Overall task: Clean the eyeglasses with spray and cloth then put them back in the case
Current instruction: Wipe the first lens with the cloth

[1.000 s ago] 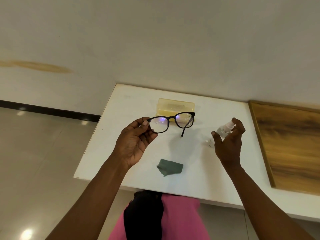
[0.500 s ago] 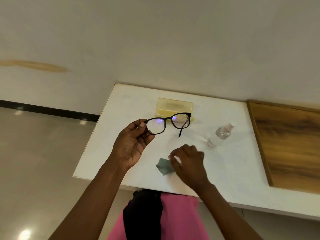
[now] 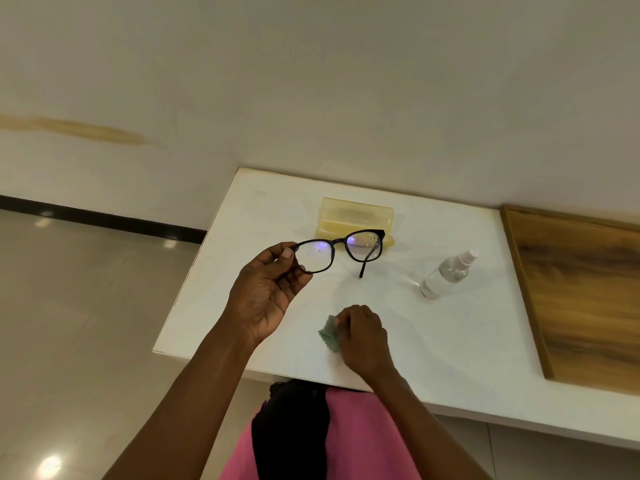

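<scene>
My left hand pinches the left end of the black-framed eyeglasses and holds them above the white table. Droplets show on the right lens. My right hand grips the small grey-green cloth near the table's front edge, and the cloth is bunched up under its fingers. The small clear spray bottle lies on its side on the table to the right. The open yellowish translucent case stands at the back, behind the glasses.
A wooden board covers the table's right part. The wall rises right behind the table. Tiled floor lies to the left, past the table's left edge. My pink and black clothing shows below the front edge.
My right hand left the spray bottle lying on the table, came down to the cloth and now grips it, bunching it. My left hand has kept the glasses in nearly the same place.
</scene>
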